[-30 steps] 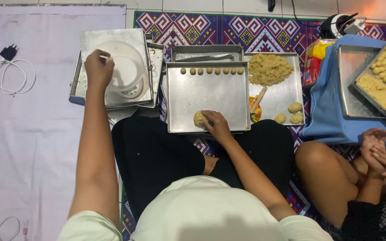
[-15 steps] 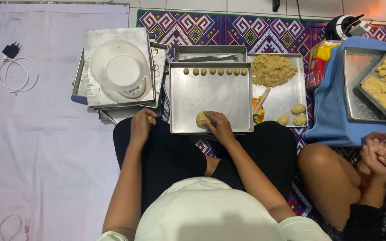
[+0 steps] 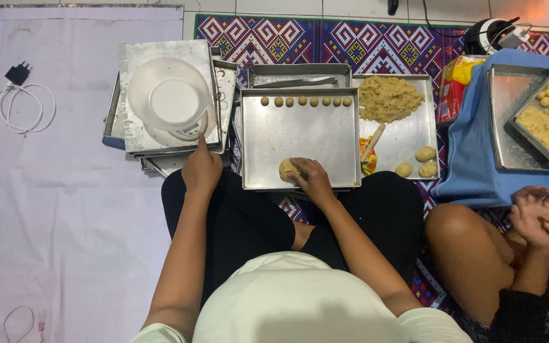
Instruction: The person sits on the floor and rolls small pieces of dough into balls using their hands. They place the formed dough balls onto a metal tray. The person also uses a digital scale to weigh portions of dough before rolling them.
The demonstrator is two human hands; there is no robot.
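Observation:
My right hand [image 3: 311, 178] rests on a lump of pale dough [image 3: 286, 169] at the near edge of a square metal tray [image 3: 300, 130]. A row of several small dough balls [image 3: 305, 101] lines that tray's far edge. My left hand [image 3: 202, 170] hovers over my knee, one finger pointing up at the near edge of a stack of metal trays [image 3: 136, 140]. On that stack sits a white round bowl on a scale [image 3: 171, 101]. The left hand holds nothing.
To the right a tray [image 3: 408, 136] carries a crumbly dough heap [image 3: 387, 98], a wooden stick [image 3: 373, 142] and three dough lumps [image 3: 420, 162]. Another person's hands [image 3: 539, 213] work at the far right beside trays on a blue cloth [image 3: 471, 152]. A charger cable [image 3: 19, 105] lies left.
My left hand has come back from the white bowl on the tray stack down to my knee, then edged up toward the stack's near edge. The right hand stayed on the dough.

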